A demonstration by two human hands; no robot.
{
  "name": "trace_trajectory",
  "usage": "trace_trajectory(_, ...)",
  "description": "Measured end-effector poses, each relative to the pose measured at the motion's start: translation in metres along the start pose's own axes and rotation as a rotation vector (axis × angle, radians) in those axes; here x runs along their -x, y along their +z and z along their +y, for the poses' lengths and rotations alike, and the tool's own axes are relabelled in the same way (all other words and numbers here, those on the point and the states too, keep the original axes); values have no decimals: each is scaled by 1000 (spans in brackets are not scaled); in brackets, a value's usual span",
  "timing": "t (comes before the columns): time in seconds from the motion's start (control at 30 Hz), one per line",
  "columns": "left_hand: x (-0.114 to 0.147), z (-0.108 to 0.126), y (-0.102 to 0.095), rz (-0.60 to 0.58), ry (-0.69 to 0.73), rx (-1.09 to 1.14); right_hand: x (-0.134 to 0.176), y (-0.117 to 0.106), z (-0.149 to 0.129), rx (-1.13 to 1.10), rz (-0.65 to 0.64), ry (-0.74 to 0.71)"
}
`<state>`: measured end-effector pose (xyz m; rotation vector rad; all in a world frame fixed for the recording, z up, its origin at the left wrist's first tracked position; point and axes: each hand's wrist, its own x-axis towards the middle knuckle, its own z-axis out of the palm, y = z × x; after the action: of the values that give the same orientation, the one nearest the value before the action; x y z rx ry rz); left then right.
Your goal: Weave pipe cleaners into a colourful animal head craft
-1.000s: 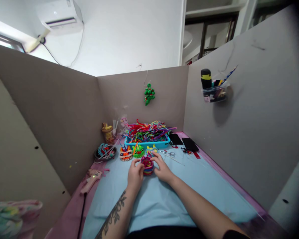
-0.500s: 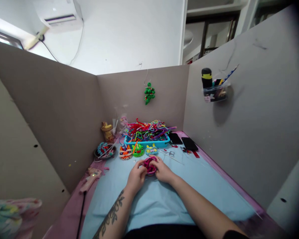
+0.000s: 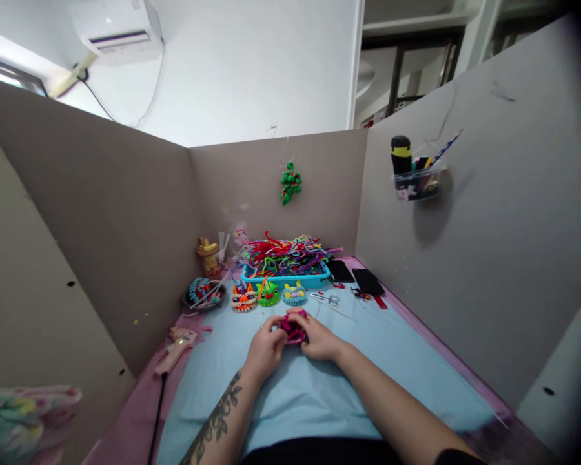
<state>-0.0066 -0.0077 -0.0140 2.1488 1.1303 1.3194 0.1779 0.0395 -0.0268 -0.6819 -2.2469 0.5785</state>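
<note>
Between both hands is a round magenta pipe-cleaner piece (image 3: 294, 330), its middle hollow and its rim curled. My left hand (image 3: 267, 345) grips its left side, thumb and fingers closed on the edge. From the right, my right hand (image 3: 319, 336) is wrapped round the far and right rim. The fingers hide part of the piece. Just beyond it stand three finished-looking pipe-cleaner animal heads: an orange striped one (image 3: 244, 298), a green one (image 3: 268, 294) and a light blue one (image 3: 295, 294) with yellow ears.
A blue tray (image 3: 290, 282) heaped with coloured pipe cleaners stands at the back. Scissors (image 3: 332, 299) lie right of the heads, near two black phones (image 3: 368, 281). At left are a dark bowl (image 3: 204, 303) and a pink hot glue gun (image 3: 177, 352) with a cable. Grey partitions enclose the table.
The right hand's fingers have shifted from inside the magenta piece to its rim. The piece has come slightly nearer to me, and more of its hollow shows.
</note>
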Motion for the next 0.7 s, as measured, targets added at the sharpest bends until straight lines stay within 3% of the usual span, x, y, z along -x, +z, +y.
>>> trace_trajectory(0.1,0,0,1,8,-54,86,0,0,-3,-6,5,-8)
trace_trajectory(0.23,-1,-5,3,124,-133,192,-2,3,-2,21,75,9)
trace_trajectory(0.43,-5,-19,6,172,-68,-152,-6,10,8,24,214,84)
trace_trajectory(0.7,-8,-22,9,152,-34,-268,-10,15,4,-29,187,148)
